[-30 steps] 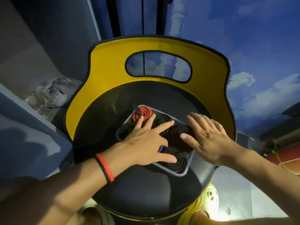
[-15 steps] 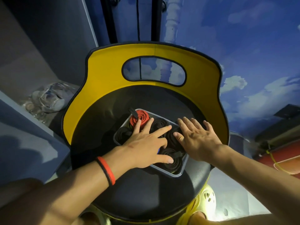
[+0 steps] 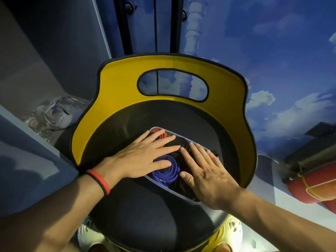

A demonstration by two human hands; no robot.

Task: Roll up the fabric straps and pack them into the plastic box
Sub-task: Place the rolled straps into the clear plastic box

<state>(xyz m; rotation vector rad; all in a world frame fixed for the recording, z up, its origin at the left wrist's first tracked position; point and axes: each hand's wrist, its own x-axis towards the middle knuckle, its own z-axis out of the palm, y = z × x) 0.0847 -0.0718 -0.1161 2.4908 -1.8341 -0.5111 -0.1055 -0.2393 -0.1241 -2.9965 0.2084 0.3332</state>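
At frame centre we had our left hand (image 3: 143, 157) and right hand (image 3: 207, 176) flat, fingers straight and gripping nothing, on the rolled straps (image 3: 167, 172) packed in the box (image 3: 170, 190) on the chair seat (image 3: 145, 215), apparently pressing them down so the coils would not spring open.

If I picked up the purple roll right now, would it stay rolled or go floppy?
Probably floppy: the purple roll is soft fabric with uneven loops. It may uncoil when lifted, since the left hand and right hand press flat into the plastic box. It is likely light.
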